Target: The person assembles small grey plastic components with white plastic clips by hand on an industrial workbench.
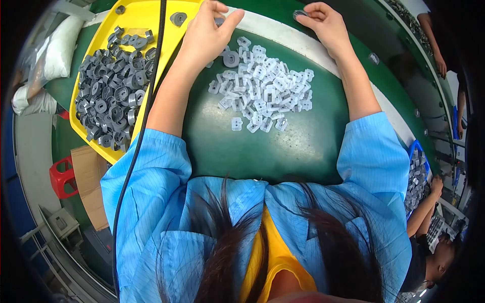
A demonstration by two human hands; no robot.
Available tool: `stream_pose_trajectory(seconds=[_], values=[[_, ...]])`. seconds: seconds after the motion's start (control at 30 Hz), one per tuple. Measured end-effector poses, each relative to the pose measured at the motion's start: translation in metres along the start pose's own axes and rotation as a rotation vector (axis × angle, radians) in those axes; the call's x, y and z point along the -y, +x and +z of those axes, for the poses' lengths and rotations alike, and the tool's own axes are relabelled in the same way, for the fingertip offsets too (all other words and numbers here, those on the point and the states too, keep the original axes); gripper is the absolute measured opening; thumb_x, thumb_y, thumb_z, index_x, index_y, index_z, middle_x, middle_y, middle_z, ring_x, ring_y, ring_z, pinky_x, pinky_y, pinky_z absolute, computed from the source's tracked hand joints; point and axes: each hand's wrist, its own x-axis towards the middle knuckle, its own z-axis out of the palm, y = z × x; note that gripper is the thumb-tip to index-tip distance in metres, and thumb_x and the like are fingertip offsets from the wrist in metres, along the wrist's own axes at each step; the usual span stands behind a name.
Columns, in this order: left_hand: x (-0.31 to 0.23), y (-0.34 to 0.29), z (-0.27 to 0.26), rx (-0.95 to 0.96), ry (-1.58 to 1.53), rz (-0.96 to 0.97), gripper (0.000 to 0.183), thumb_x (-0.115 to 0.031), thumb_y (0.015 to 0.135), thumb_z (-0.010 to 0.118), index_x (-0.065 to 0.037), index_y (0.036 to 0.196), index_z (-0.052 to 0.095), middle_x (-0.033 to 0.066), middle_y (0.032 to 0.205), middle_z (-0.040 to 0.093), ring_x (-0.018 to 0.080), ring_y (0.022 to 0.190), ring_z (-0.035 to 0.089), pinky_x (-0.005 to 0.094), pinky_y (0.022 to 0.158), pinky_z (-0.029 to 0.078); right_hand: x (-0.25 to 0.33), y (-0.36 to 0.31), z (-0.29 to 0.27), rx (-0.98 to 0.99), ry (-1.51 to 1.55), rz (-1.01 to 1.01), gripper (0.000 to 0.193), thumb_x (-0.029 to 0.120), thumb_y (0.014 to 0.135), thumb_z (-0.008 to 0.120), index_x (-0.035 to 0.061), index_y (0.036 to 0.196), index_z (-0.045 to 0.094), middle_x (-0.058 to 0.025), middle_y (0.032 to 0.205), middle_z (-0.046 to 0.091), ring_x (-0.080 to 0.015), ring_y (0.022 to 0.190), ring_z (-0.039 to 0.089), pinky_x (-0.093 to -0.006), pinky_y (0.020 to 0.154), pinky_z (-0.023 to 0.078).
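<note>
Grey plastic bits in both hands here: the left hand (212, 24) has a small grey part (219, 21) between thumb and fingers, and the right hand (326, 26) is pinching a dark grey piece (300, 14) by its fingertips, both up over the far side of the green tabletop (262, 159). Loads more grey rings (113, 96) are heaped in a yellow tray (136, 21) off to the left. Between the forearms there's a messy pile of translucent pieces (268, 86), with a grey round part (231, 59) right by its upper-left edge.
</note>
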Motion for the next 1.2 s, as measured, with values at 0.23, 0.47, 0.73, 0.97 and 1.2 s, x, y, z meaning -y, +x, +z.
stream_pose_trajectory(seconds=[0.23,0.47,0.73,0.97,1.2], values=[[0.001,-0.010,-0.008,0.147,0.160,0.004,0.028,-0.015,0.078,0.071,-0.005,0.102,0.062,0.0054,0.091,0.052,0.0085,0.068,0.054,0.0219,0.065,0.045,0.040,-0.013,0.027,-0.220,-0.697,-0.590,0.022,0.007,0.070,0.068,0.0034,0.090,0.061,-0.0099,0.074,0.058,-0.0283,0.071,0.057,-0.0363,0.065,0.047],[0.008,-0.004,-0.014,0.177,-0.258,-0.145,0.037,-0.009,0.086,0.062,-0.004,0.123,0.055,0.0090,0.101,0.059,0.0132,0.084,0.063,0.0227,0.077,0.049,0.041,-0.020,0.078,0.297,-0.649,-0.464,0.016,0.019,0.073,0.069,0.0070,0.084,0.066,-0.0107,0.077,0.065,-0.0281,0.080,0.063,-0.0374,0.074,0.049],[-0.013,-0.009,0.007,0.303,-0.553,-0.253,0.033,-0.008,0.084,0.064,-0.001,0.116,0.057,0.0094,0.099,0.064,0.0134,0.086,0.064,0.0223,0.077,0.050,0.046,-0.029,0.035,0.251,-0.170,-0.038,0.016,0.015,0.077,0.066,0.0018,0.085,0.065,-0.0050,0.074,0.065,-0.0122,0.067,0.062,-0.0260,0.063,0.049],[-0.028,-0.017,0.027,0.110,-0.282,-0.046,0.029,-0.009,0.072,0.075,-0.001,0.098,0.064,0.0033,0.088,0.060,0.0079,0.066,0.064,0.0216,0.060,0.051,0.069,-0.036,0.039,0.271,0.282,0.238,0.012,0.008,0.084,0.066,-0.0025,0.089,0.067,-0.0082,0.082,0.067,-0.0092,0.065,0.061,-0.0198,0.058,0.049],[-0.040,-0.021,0.030,0.036,-0.102,0.194,0.030,-0.002,0.076,0.072,0.005,0.102,0.058,0.0069,0.104,0.058,0.0115,0.083,0.064,0.0227,0.070,0.055,0.074,-0.047,0.051,0.101,-0.330,-0.095,0.014,0.011,0.080,0.067,-0.0036,0.082,0.067,-0.0096,0.069,0.066,-0.0118,0.059,0.060,-0.0257,0.056,0.048]])
